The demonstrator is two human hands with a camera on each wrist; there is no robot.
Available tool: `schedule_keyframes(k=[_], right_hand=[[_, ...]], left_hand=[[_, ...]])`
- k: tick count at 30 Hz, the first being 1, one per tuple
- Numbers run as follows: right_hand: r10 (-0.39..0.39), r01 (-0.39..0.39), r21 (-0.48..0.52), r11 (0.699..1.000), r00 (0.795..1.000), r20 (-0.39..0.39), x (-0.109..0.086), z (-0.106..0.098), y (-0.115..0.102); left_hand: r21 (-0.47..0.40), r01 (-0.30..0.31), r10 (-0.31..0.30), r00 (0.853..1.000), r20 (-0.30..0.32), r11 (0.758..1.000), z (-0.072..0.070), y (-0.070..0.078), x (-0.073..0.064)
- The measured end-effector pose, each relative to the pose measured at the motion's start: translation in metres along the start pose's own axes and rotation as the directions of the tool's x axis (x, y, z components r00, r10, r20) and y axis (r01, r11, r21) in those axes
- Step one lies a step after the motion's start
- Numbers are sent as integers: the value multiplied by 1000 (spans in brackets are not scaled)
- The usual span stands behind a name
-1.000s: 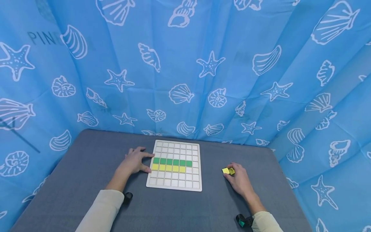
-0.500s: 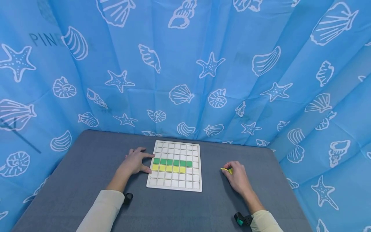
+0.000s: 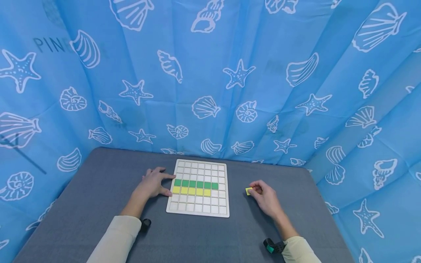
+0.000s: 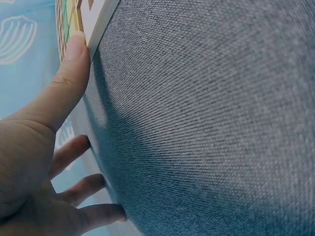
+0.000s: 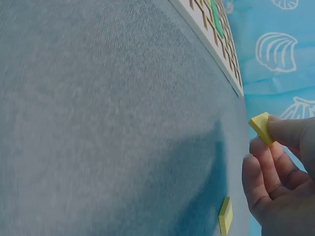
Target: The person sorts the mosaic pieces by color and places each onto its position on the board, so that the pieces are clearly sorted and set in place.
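Observation:
A white square grid board [image 3: 197, 215] lies on the table, with a row of green tiles [image 3: 196, 183] above a shorter row of yellow tiles [image 3: 191, 190]. At the board's left edge, my left hand [image 3: 154, 183] rests with thumb and forefinger spread against the rim. The left wrist view shows its thumb [image 4: 75, 49] on that rim, the other fingers stretched toward the cloth. To the right of the board, my right hand [image 3: 265, 198] pinches a loose yellow tile [image 3: 249, 191] between thumb and fingers. Below that hand, the right wrist view shows another yellow tile [image 5: 225, 216] on the table.
Grey cloth covers the table [image 3: 197, 241]. A blue curtain [image 3: 210, 91] printed with white shells and starfish hangs along the back and sides. Dark bands [image 3: 275, 247] sit at both wrists, near the pale sleeves.
My right hand has shifted slightly left with the yellow tile, which has turned from edge-on to show its flat face. The left hand and the board stay put.

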State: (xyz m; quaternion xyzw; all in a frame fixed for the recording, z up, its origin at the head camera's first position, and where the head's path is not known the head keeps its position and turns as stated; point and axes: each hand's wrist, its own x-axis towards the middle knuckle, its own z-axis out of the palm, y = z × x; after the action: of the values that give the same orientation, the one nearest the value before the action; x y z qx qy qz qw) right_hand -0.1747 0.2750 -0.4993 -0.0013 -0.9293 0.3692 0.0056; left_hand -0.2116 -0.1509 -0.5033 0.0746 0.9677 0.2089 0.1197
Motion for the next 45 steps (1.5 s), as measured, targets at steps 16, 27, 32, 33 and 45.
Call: schedule_keyframes(k=[16,27,32,33,45], right_hand=[[-16,16,49,999,1000,13,5,22,-25],[-49,46,61,997,998,47,7,39,-40],[-46,43,66,997,997,55,7,46,-48],[-48,44,69,997,997,55,7,48,-49],[-110,103,107,989,992,66,8,67,-60]], left_hand=[[0,11,-11,1000,8,1000,0,0,1],[-12,4,-4,1000,2,1000,-1,1,0],[-8,1,-1,1000,5,1000,-1,1,-1],[-9,1,-1,1000,6,1000,-1,1,-1],[-14,8,-7,1000,15,1000,-2,2,-1]])
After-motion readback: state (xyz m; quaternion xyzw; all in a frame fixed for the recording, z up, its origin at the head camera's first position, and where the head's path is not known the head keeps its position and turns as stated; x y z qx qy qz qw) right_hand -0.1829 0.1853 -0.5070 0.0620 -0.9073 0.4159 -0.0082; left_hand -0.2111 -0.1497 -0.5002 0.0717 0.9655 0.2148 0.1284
